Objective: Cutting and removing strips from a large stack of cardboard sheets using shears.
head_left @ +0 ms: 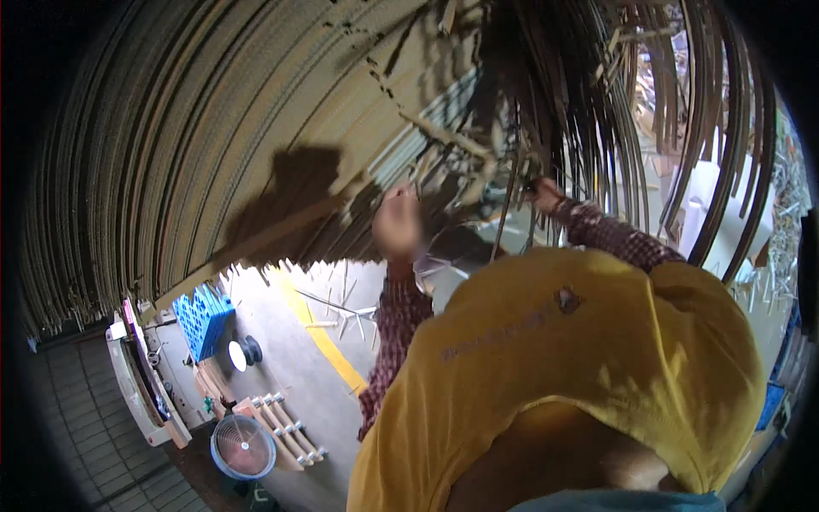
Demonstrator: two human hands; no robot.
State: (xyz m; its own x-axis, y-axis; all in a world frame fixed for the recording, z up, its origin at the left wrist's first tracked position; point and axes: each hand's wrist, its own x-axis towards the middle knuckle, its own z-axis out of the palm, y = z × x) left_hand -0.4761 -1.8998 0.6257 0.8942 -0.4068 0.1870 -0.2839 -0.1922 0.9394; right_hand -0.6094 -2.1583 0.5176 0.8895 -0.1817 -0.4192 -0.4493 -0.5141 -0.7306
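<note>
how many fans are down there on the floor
1: a round caged fan lies on the floor at lower left, beside a wooden frame with white rollers. Others may be hidden behind the yellow shirt.

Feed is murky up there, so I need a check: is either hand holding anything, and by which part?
Cannot be told for certain. The left hand is blurred against the cardboard stack. The right hand reaches among the thin strips; its grip is hidden.

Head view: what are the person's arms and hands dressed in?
Both arms wear long sleeves in a dark red and white check pattern, the left sleeve and the right sleeve reaching to the wrists. A yellow garment covers the shoulders. The left hand and right hand are bare, without gloves.
</note>
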